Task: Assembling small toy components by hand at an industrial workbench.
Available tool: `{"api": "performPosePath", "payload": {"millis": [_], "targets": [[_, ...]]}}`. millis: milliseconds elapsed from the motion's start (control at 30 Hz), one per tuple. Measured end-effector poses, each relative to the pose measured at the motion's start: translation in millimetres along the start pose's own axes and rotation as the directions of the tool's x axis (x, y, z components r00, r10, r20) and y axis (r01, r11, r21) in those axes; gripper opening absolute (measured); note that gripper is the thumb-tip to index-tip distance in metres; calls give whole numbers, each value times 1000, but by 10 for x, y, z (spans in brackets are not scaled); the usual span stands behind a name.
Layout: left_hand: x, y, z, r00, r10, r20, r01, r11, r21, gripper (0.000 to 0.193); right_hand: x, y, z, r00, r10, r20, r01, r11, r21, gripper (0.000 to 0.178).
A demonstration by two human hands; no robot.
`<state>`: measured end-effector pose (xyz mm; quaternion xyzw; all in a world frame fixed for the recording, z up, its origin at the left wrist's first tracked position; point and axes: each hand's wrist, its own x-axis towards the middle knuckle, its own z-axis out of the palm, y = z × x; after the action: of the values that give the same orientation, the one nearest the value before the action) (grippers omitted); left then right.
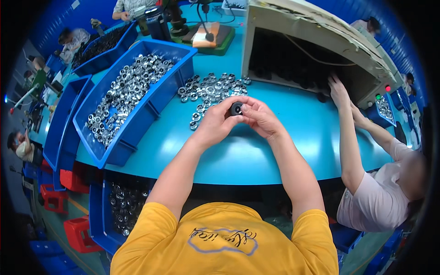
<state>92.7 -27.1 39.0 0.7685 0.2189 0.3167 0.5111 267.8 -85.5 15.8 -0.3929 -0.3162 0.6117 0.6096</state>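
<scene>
Fingertips of left hand (219,120) and right hand (260,117) closed together on small black round part (236,108), held above teal table (256,151) near loose shiny metal rings (208,91); probably light, rigid, smooth, best pinched by rim.

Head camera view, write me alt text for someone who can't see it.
A person's left hand and right hand together hold a small round black part above a turquoise table. Behind them lies a loose pile of shiny metal rings; a blue bin holds more. At right, a co-worker reaches into a beige machine housing.
</scene>
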Motion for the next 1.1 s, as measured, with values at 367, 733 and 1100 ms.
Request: {"api": "performPosePath", "payload": {"millis": [367,733,1100], "targets": [[-984,-335,-1324,908,-217,-358,393,735,552,29,756,-435,-1088,698,-592,-403,-313,254,-915,37],[-911,-282,-983,899,213,-383,273,413,869,27,140,-366,-459,702,-712,-28,129,165,-978,25],[164,-398,135,970,-242,-37,186,824,-535,28,-101,21,124,729,-673,125,250,92,-964,27]]}}
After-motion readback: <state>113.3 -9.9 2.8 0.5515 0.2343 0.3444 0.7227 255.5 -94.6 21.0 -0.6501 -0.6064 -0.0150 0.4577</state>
